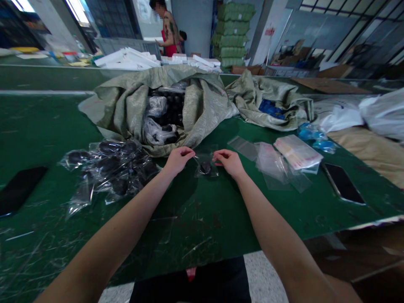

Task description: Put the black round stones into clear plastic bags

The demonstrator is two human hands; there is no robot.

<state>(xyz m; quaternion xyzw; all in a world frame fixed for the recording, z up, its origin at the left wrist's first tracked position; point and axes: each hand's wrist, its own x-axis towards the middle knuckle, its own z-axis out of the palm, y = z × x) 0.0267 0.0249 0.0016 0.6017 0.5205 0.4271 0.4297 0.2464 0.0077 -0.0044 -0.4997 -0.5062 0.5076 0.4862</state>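
Between my hands is a small clear plastic bag (205,168) with a dark round piece in its lower part. My left hand (179,160) pinches the bag's upper left corner between thumb and fingers. At the upper right edge, my right hand (230,162) grips it the same way. Left of my hands lies a heap of clear bags (110,166) with dark round pieces inside. A stack of flat clear bags (298,152) and looser flat bags (273,164) lie to the right.
Behind my hands a large woven sack (126,101) gapes open, showing black pieces. A second woven sack (246,101) holds blue items. One phone (343,184) lies right, a dark flat device (19,189) left. A person (168,31) stands beyond the green table (202,227).
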